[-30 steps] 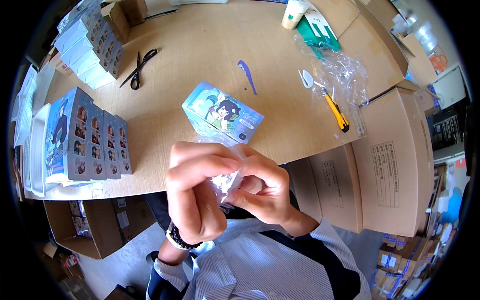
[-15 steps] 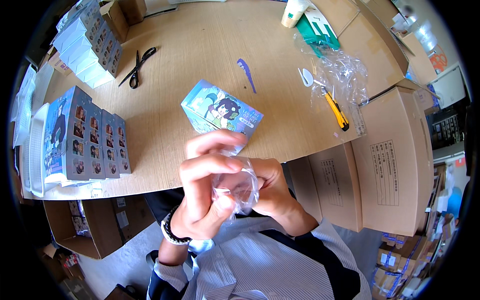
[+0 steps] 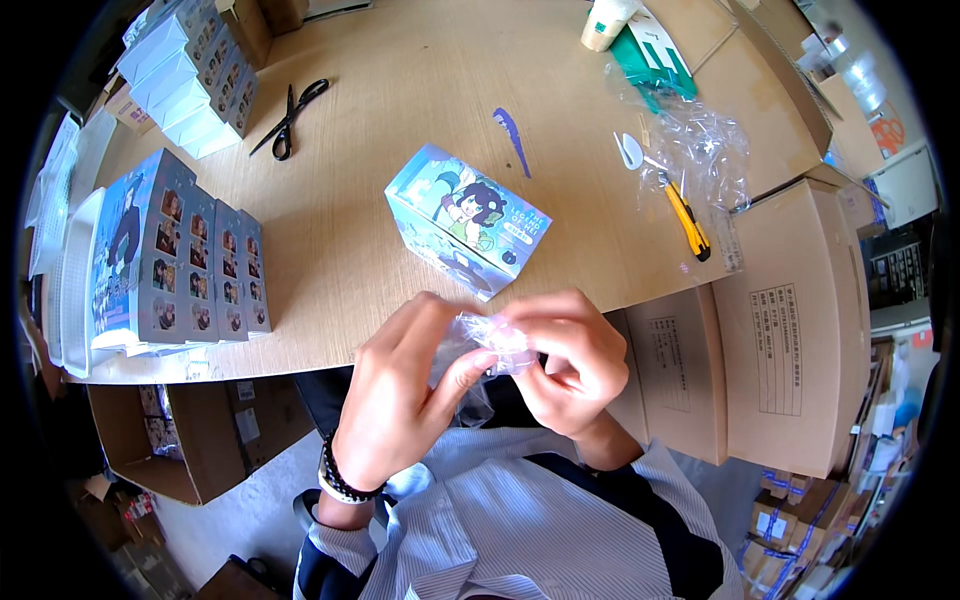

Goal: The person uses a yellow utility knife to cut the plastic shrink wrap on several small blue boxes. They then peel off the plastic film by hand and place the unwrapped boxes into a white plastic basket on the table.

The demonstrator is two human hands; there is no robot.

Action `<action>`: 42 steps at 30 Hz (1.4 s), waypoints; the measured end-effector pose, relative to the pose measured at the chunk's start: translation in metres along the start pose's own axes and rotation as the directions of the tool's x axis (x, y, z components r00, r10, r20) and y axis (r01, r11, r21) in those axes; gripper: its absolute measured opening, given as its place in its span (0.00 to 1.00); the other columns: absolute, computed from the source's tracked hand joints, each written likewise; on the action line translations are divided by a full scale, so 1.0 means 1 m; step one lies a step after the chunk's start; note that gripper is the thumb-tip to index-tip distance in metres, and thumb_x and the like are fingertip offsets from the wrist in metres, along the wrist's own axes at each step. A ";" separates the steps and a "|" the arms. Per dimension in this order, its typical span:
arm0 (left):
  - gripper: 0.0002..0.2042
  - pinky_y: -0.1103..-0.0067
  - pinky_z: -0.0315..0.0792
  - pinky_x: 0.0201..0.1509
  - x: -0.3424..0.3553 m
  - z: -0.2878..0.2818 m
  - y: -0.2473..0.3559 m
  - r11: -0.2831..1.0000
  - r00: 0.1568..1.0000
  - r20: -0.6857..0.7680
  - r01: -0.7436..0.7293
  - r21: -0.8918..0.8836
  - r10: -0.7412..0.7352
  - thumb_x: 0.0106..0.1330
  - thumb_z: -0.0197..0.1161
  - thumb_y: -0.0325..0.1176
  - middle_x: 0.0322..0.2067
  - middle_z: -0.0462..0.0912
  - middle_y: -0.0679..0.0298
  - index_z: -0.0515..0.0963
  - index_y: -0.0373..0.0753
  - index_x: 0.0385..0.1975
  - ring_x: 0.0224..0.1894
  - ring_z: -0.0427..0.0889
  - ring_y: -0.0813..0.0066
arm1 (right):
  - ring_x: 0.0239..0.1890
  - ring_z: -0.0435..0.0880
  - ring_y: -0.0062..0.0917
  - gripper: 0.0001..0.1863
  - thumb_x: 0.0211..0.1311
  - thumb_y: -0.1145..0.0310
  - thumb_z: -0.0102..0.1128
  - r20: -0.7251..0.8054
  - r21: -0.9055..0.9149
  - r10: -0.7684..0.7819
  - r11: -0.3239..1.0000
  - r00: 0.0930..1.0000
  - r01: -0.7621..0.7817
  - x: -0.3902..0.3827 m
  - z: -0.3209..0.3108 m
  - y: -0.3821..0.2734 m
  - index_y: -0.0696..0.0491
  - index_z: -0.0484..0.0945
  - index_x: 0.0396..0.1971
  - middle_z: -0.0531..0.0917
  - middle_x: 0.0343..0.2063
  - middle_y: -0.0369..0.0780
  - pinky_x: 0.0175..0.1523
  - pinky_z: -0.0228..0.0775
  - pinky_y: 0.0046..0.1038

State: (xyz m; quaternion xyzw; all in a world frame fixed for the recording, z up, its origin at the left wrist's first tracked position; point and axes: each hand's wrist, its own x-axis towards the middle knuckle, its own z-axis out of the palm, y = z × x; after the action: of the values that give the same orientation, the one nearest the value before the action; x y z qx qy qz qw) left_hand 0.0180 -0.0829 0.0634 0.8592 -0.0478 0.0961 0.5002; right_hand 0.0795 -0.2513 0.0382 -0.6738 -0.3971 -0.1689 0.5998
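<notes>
— Clear crinkled plastic, is that what's nearest?

— Yes, a small clear bag (image 3: 480,350) held in front of the striped shirt (image 3: 520,530), just off the near edge of the wooden surface (image 3: 400,120). The left hand (image 3: 400,400) has its fingers curled around the bag's left side, thumb pressed up against it. The right hand (image 3: 570,365) pinches the bag's top between thumb and fingertips, the other fingers folded in. Something pale and pinkish sits inside (too small to tell what).

— And just beyond the hands?

— A light-blue box (image 3: 465,222) printed with a cartoon figure, lying at an angle on the surface near its edge. To the left, a row of taller printed boxes (image 3: 175,260) stands side by side.

— To the right?

— A yellow utility knife (image 3: 688,222) beside a heap of crumpled clear wrap (image 3: 705,150), with a white spoon (image 3: 630,152) close by. Brown cartons (image 3: 780,330) stand against the surface's right side.

— Farther back?

— A purple strip (image 3: 512,140) near the middle, black scissors (image 3: 290,118) lying open to the left, a stack of white boxes (image 3: 190,75) at the far left corner, and a green packet (image 3: 655,65) with a tape roll (image 3: 605,22) at the far right.
</notes>
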 end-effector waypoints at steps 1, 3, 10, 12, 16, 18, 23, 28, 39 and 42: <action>0.17 0.69 0.76 0.41 -0.002 -0.004 -0.003 0.999 0.998 0.066 0.012 0.042 -0.015 0.64 0.69 0.37 0.39 0.82 0.51 0.75 0.32 0.45 0.38 0.83 0.53 | 0.33 0.85 0.28 0.12 0.52 0.86 0.67 0.030 -0.117 -0.063 0.991 0.998 0.066 0.001 -0.001 -0.003 0.61 0.79 0.37 0.84 0.38 0.47 0.35 0.76 0.23; 0.12 0.71 0.74 0.36 -0.001 -0.005 -0.005 0.999 0.994 0.099 0.040 0.008 -0.040 0.66 0.67 0.34 0.34 0.80 0.51 0.74 0.32 0.39 0.33 0.82 0.55 | 0.32 0.86 0.29 0.13 0.48 0.86 0.70 0.031 -0.195 -0.241 0.950 0.970 0.243 0.002 0.002 0.000 0.57 0.81 0.34 0.84 0.36 0.46 0.31 0.79 0.23; 0.08 0.83 0.70 0.45 -0.014 0.003 -0.018 0.756 0.974 -0.030 0.155 -0.636 -0.225 0.74 0.55 0.26 0.45 0.76 0.60 0.68 0.34 0.49 0.44 0.76 0.79 | 0.38 0.87 0.29 0.12 0.44 0.81 0.73 0.226 -0.303 -0.435 0.819 0.872 0.487 -0.012 0.004 0.004 0.58 0.85 0.32 0.85 0.40 0.43 0.36 0.82 0.24; 0.13 0.83 0.67 0.54 -0.016 0.002 -0.024 0.697 0.984 -0.004 0.122 -0.707 -0.177 0.75 0.52 0.25 0.53 0.72 0.60 0.65 0.33 0.56 0.52 0.73 0.78 | 0.44 0.85 0.28 0.11 0.50 0.76 0.71 0.311 -0.375 -0.366 0.801 0.877 0.467 -0.012 0.007 0.000 0.59 0.87 0.36 0.83 0.47 0.41 0.45 0.82 0.23; 0.19 0.79 0.65 0.60 -0.018 0.002 -0.016 0.688 0.990 0.011 0.105 -0.719 -0.140 0.73 0.56 0.24 0.54 0.72 0.60 0.65 0.32 0.61 0.55 0.73 0.74 | 0.49 0.80 0.30 0.13 0.49 0.77 0.70 0.271 -0.468 -0.224 0.819 0.936 0.331 -0.015 0.012 -0.009 0.61 0.87 0.38 0.84 0.48 0.40 0.46 0.78 0.26; 0.19 0.78 0.65 0.61 -0.021 0.006 -0.010 0.710 0.989 0.028 0.122 -0.694 -0.143 0.72 0.58 0.23 0.54 0.72 0.59 0.66 0.31 0.60 0.56 0.73 0.74 | 0.47 0.81 0.31 0.15 0.47 0.78 0.71 0.228 -0.373 -0.156 0.898 0.961 0.234 -0.013 0.012 -0.014 0.62 0.86 0.39 0.85 0.47 0.40 0.47 0.76 0.28; 0.09 0.74 0.72 0.55 -0.017 0.007 -0.017 0.813 0.975 -0.200 -0.193 -0.549 0.097 0.66 0.62 0.18 0.47 0.77 0.55 0.78 0.31 0.45 0.50 0.78 0.68 | 0.42 0.85 0.30 0.15 0.46 0.82 0.74 0.067 -0.189 -0.172 0.965 0.983 0.182 -0.014 0.017 -0.010 0.62 0.86 0.38 0.84 0.47 0.44 0.43 0.80 0.27; 0.08 0.77 0.75 0.49 -0.023 0.006 -0.023 0.755 0.972 -0.202 -0.221 -0.617 0.119 0.61 0.63 0.13 0.41 0.81 0.58 0.80 0.32 0.37 0.44 0.81 0.71 | 0.43 0.85 0.32 0.29 0.44 0.81 0.77 0.003 -0.103 -0.051 0.993 0.999 0.051 -0.004 0.008 -0.012 0.58 0.79 0.51 0.81 0.51 0.43 0.43 0.78 0.28; 0.18 0.81 0.78 0.45 -0.030 0.003 -0.006 0.840 0.953 0.103 0.300 -0.452 -0.285 0.68 0.60 0.22 0.49 0.80 0.55 0.73 0.30 0.57 0.44 0.83 0.74 | 0.38 0.81 0.29 0.13 0.38 0.75 0.74 0.202 -0.487 -0.300 0.795 0.932 0.361 -0.021 0.012 -0.006 0.57 0.86 0.29 0.85 0.37 0.38 0.39 0.76 0.26; 0.21 0.80 0.77 0.47 -0.026 0.008 -0.008 0.809 0.984 -0.023 0.129 -0.573 -0.174 0.69 0.62 0.26 0.48 0.78 0.57 0.72 0.31 0.61 0.44 0.81 0.75 | 0.41 0.85 0.31 0.15 0.44 0.79 0.71 0.208 -0.477 -0.161 0.845 0.965 0.244 -0.013 0.013 -0.008 0.56 0.82 0.36 0.86 0.38 0.38 0.40 0.80 0.27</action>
State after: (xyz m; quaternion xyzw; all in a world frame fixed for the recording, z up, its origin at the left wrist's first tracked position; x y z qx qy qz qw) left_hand -0.0054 -0.0865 0.0468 0.6675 0.0131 0.0693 0.7412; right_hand 0.0622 -0.2438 0.0311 -0.7711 -0.4558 -0.2735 0.3505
